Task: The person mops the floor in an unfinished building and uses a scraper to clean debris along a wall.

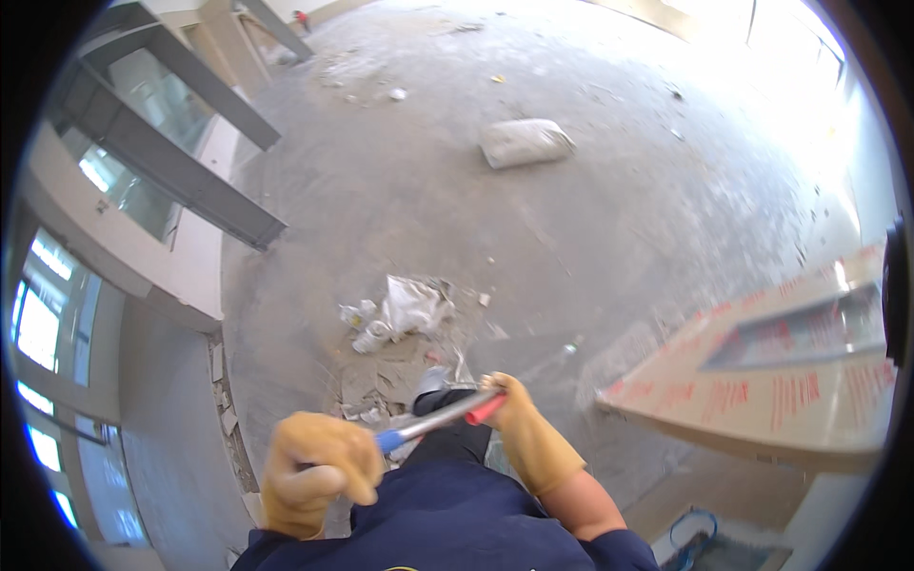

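Both my hands wear yellowish work gloves. My left hand (321, 464) is closed at the blue end of a metal pole (450, 414), in front of my left side. Farther along the same pole, my right hand (525, 435) grips it; a red tube-like piece (485, 410) shows beside that hand. What the pole leads to is hidden or too blurred to tell. Beyond my hands lies a rubble heap with a crumpled white sack (414, 303), flat broken pieces (389, 382) and dust. My shoe (430, 380) is at its near edge.
A full whitish sack (527, 143) lies farther out on the dusty concrete floor. At right is a large panel (757, 400) with red-printed film. Grey frames (178, 157) jut from the left wall. A blue hose or cord loop (692, 528) lies lower right.
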Available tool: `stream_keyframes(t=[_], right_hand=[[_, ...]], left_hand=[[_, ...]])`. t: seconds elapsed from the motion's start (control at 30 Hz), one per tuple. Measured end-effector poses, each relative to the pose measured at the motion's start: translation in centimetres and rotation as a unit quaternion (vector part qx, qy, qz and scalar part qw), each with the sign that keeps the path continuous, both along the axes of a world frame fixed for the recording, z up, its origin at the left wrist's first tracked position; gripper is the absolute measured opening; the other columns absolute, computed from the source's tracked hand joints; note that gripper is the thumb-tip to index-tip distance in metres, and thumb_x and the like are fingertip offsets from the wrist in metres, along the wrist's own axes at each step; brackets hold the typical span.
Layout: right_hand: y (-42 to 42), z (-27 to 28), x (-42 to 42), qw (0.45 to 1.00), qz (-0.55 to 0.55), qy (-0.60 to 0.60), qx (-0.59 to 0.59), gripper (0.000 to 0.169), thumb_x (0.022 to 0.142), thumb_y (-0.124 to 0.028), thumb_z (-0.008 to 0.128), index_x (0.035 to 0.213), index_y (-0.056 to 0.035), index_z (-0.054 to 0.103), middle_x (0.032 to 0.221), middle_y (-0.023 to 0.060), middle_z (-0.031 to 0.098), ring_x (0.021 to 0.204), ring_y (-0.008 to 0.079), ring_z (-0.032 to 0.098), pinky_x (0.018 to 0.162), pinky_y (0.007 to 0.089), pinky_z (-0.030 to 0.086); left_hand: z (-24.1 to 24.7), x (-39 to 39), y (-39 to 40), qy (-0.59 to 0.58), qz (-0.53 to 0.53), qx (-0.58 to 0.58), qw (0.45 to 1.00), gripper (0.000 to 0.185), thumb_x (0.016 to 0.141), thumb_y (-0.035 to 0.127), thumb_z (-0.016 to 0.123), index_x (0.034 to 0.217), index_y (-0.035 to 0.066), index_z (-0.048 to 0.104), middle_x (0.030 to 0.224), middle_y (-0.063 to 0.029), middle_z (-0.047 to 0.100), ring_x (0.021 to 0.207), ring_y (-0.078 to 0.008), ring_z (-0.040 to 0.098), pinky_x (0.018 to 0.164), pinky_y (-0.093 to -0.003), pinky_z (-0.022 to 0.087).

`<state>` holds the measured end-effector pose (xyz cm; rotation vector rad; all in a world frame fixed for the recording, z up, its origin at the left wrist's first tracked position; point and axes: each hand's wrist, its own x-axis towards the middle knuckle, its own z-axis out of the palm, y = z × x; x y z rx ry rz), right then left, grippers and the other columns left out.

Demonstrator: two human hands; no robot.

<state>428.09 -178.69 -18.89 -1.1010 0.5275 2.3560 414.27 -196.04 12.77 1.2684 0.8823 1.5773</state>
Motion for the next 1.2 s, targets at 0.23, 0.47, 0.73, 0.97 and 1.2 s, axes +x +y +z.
stream_keyframes(t=[0.23, 0.47, 0.73, 0.97, 1.2], right_hand=[[15.0, -2.9, 1.6, 0.991, -0.131, -0.021, -0.023, 0.006, 0.075, -0.003, 0.057, 0.080, -0.0033, 0.059, 0.073, 0.0074, 0.063, 0.061, 0.0208, 0.062, 0.058, 0.0322, 0.057], [30.4, -0.8, -1.7, 0.974, -0.184, -0.103, -0.078, 0.007, 0.082, -0.006, 0.059, 0.088, -0.0036, 0.060, 0.076, 0.0045, 0.063, 0.065, 0.0189, 0.063, 0.061, 0.0306, 0.058], [41.1, -0.4, 1.4, 0.944, -0.248, -0.133, 0.171, 0.008, 0.077, -0.009, 0.060, 0.085, -0.0086, 0.058, 0.078, 0.0009, 0.058, 0.072, 0.0156, 0.057, 0.075, 0.0324, 0.050], [49.0, -1.0, 1.5, 0.906, -0.402, 0.134, -0.023, 0.013, 0.073, -0.003, 0.059, 0.072, -0.0095, 0.048, 0.069, 0.0010, 0.050, 0.063, 0.0166, 0.053, 0.067, 0.0334, 0.053], [53.5, -2.4, 3.8, 0.828, -0.483, 0.277, -0.068, 0.012, 0.075, -0.003, 0.057, 0.071, -0.0110, 0.048, 0.071, -0.0015, 0.054, 0.064, 0.0138, 0.054, 0.064, 0.0284, 0.049]], left_hand=[[-3.8, -5.9, 17.2, -0.025, -0.125, -0.049, 0.991, 0.015, 0.084, 0.004, 0.063, 0.086, -0.008, 0.072, 0.070, -0.0135, 0.066, 0.067, -0.0241, 0.060, 0.070, -0.0345, 0.048], [-4.7, -12.2, 39.0, 0.061, -0.266, -0.043, 0.961, 0.012, 0.087, 0.007, 0.063, 0.087, 0.002, 0.075, 0.075, -0.0096, 0.069, 0.064, -0.0178, 0.060, 0.059, -0.0294, 0.044], [-2.8, -7.3, 60.8, 0.089, -0.343, -0.007, 0.935, 0.014, 0.080, 0.006, 0.064, 0.087, 0.000, 0.075, 0.074, -0.0129, 0.066, 0.064, -0.0234, 0.060, 0.059, -0.0322, 0.045], [-1.2, -1.1, 70.7, -0.053, -0.433, 0.070, 0.897, 0.024, 0.079, 0.008, 0.060, 0.070, -0.012, 0.067, 0.050, -0.0119, 0.056, 0.034, -0.0169, 0.045, 0.038, -0.0279, 0.043], [-1.7, 6.6, 82.0, -0.105, -0.555, -0.042, 0.824, 0.018, 0.068, 0.007, 0.065, 0.067, -0.010, 0.067, 0.049, -0.0134, 0.055, 0.033, -0.0181, 0.040, 0.037, -0.0276, 0.040]])
